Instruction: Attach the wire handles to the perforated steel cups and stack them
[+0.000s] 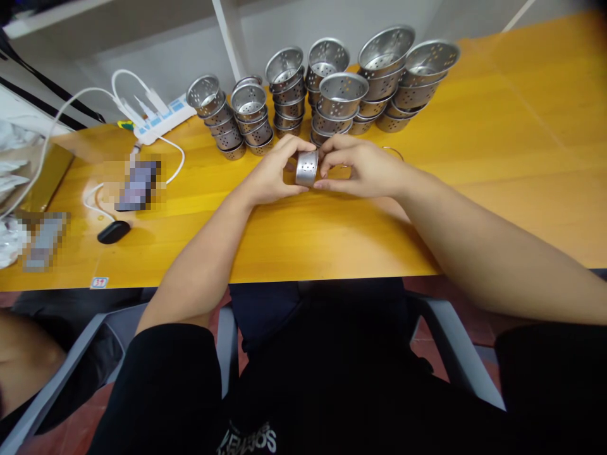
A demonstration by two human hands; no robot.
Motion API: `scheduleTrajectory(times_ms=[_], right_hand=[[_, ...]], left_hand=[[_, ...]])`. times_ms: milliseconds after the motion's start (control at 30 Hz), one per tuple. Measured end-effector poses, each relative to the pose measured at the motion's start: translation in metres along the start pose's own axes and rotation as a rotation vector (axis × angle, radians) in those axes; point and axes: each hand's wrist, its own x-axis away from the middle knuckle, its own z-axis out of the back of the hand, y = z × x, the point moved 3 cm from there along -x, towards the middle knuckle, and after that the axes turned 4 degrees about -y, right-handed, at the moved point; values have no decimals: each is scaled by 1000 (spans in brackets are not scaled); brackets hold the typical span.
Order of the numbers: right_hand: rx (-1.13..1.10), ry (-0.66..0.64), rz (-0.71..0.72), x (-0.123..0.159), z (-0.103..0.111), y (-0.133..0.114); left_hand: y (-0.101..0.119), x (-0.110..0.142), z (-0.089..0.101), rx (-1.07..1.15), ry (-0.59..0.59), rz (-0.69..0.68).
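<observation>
Above the table, in front of the stacks, I hold a small perforated metal cup (306, 168) tipped on its side. My left hand (275, 169) is closed round it from the left, thumb below and fingers above. From the right, the curled fingers and thumb of my right hand (355, 165) meet the cup's edge. A thin wire ring (394, 151) shows partly behind my right hand; whether it touches the hand I cannot tell. Just behind my hands stands a stack of perforated metal cups (342, 101).
More cup stacks (287, 88) of various sizes line the back of the yellow table (332, 246). On the left lie a power strip (165, 120) with white cables, a blurred-out phone-like device (138, 185), a black oval object (114, 232) and plastic bags (14, 240). Another person's leg (28, 360) shows lower left.
</observation>
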Motion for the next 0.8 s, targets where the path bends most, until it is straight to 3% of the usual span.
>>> scheduleTrajectory(times_ms=[300, 467, 533, 633, 800], right_hand=[[-78, -143, -56, 6, 17, 0], [-312, -387, -122, 13, 43, -9], [-301, -404, -206, 18, 58, -3], [-88, -424, -324, 28, 75, 20], [192, -392, -505, 36, 80, 52]], left_hand=[[0, -2, -7, -20, -64, -101], [-9, 2, -9, 75, -11, -80], [-22, 3, -7, 93, 39, -39], [-45, 1, 1, 102, 199, 14], [-75, -6, 12, 161, 465, 39]])
